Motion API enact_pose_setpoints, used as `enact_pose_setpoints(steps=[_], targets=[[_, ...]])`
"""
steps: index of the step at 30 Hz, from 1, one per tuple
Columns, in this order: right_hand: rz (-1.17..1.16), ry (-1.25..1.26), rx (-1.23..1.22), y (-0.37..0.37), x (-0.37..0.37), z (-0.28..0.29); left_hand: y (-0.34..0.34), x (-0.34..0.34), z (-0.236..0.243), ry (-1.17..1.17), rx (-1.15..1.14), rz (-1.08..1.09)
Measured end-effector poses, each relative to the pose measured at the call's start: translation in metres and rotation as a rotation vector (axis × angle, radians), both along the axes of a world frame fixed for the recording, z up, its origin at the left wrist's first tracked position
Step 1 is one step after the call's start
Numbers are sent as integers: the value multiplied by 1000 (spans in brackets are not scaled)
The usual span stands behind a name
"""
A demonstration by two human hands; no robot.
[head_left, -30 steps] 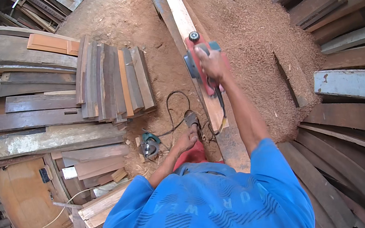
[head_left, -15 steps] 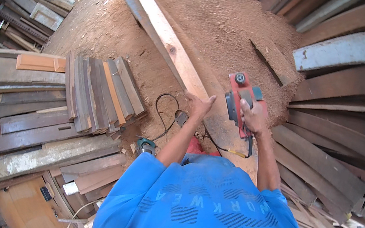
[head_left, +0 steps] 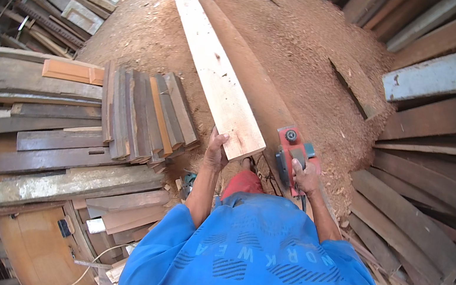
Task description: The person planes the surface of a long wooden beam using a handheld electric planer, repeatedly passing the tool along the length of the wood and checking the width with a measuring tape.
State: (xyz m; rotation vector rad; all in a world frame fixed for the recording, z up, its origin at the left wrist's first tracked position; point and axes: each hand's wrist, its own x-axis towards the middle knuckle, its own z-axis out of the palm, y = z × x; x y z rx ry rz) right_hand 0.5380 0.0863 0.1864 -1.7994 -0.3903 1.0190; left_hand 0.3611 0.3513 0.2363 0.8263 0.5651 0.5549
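My left hand grips the near left corner of a long pale plank, thumb on top and fingers at the side. The plank's broad face is up, with a few dark knots, and it stretches away to the far left. Beneath and to the right of it runs a dust-covered board. In my right hand is a red electric planer, held by its handle near the dusty board's near end. I cannot tell if the planer's base touches that board.
Sawdust and shavings cover the ground, with a loose dark board lying there. Stacked boards stand close on the left, and leaning boards line the right. A teal power tool sits beside my left arm.
The plank has turned from its narrow face to its broad face. My left hand has shifted left and lower with its near end, while my right hand still holds the planer.
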Motion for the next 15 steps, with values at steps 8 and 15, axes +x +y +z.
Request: enact_pose_setpoints(steps=[8,15], targets=[[28,109,57,-1,-3,-10,3,22,96,-99,-68,68],[7,-386,-467,-107,38,-34,21,50,201,-246,8,177]])
